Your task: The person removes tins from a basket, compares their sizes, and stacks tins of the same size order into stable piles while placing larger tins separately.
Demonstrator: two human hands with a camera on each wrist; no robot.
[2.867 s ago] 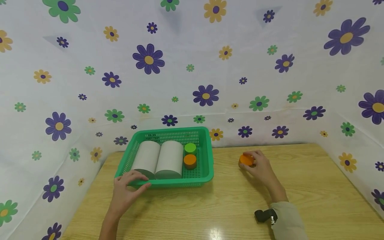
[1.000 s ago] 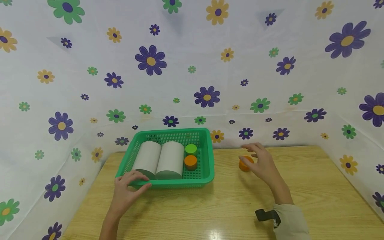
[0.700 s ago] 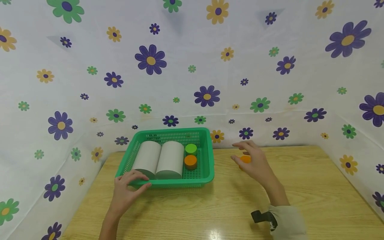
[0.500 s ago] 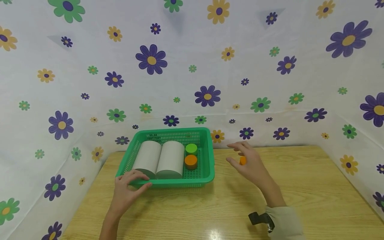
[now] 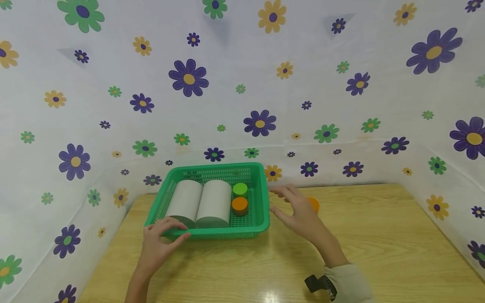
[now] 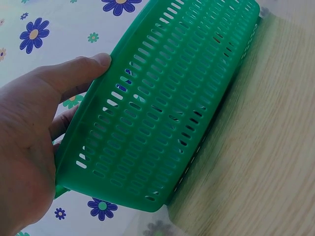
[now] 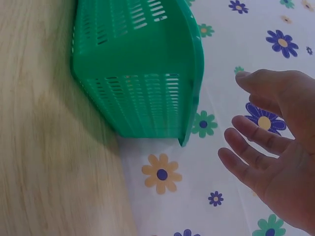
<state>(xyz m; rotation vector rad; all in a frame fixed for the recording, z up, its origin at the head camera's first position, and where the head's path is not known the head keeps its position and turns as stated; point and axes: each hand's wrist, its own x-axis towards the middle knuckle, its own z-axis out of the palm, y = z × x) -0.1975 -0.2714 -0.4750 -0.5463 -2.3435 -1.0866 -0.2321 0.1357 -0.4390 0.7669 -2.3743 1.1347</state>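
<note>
A green perforated plastic basket stands on the table at centre left. My left hand pinches its front rim near the left corner; in the left wrist view the thumb lies along the outer side, with fingers partly hidden behind the rim. My right hand is at the basket's right side, fingers spread and holding nothing. In the right wrist view a gap shows between its fingertips and the basket's wall. Behind that hand an orange round piece sits on the table, partly covered.
Inside the basket lie two white cylinders side by side. To their right are a bright green round piece and a second orange round piece. The wooden table meets a flower-print cloth at the back.
My right hand let go of the orange round piece on the table, then moved left to the basket's right side. My left hand has stayed on the rim.
</note>
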